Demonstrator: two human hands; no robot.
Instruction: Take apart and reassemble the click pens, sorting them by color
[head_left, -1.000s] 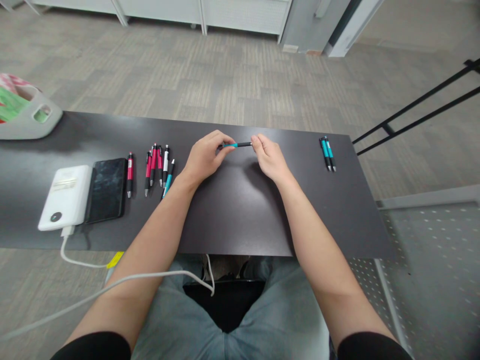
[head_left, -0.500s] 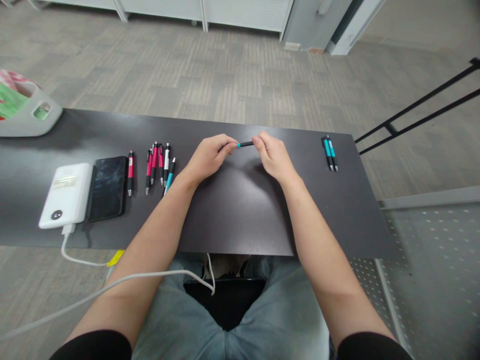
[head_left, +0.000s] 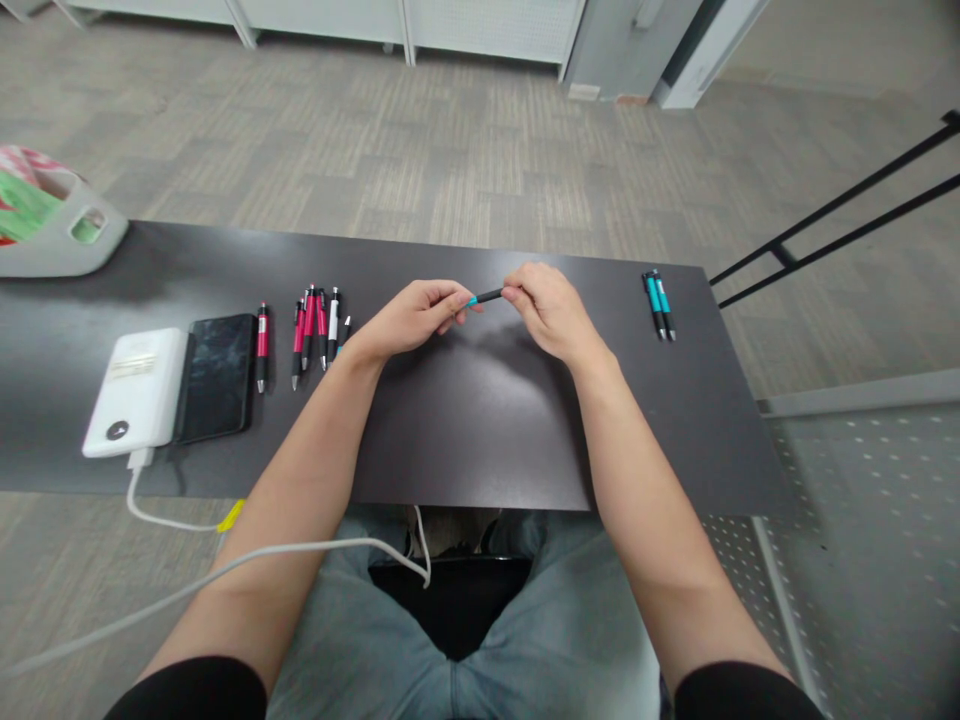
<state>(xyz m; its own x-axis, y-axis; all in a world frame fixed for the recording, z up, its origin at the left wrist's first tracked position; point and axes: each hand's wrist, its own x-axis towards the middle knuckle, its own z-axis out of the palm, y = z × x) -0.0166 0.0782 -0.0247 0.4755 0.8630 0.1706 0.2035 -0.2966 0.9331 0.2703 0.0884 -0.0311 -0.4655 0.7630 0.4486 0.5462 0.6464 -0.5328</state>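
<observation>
A teal-and-black pen (head_left: 488, 297) is held above the dark table (head_left: 480, 430) between my two hands. My left hand (head_left: 422, 316) pinches its teal barrel, while the fingers of my right hand (head_left: 546, 305) are closed on the tip end, which they hide. To the left lie several pink pens (head_left: 309, 328), a white pen (head_left: 333, 328) and another teal pen (head_left: 346, 330), partly covered by my left forearm. Two more teal pens (head_left: 658, 305) rest side by side on the right part of the table.
A white power bank (head_left: 139, 390) with a cable (head_left: 172, 522) and a black phone-like device (head_left: 216, 378) lie on the left. At the far left stands a white basket (head_left: 105, 235) with coloured contents. Black metal bars (head_left: 840, 215) are beyond the table's right edge.
The pen has tilted a little, its left end lower. My left hand has moved slightly left and down, covering more of the teal pen on the table.
</observation>
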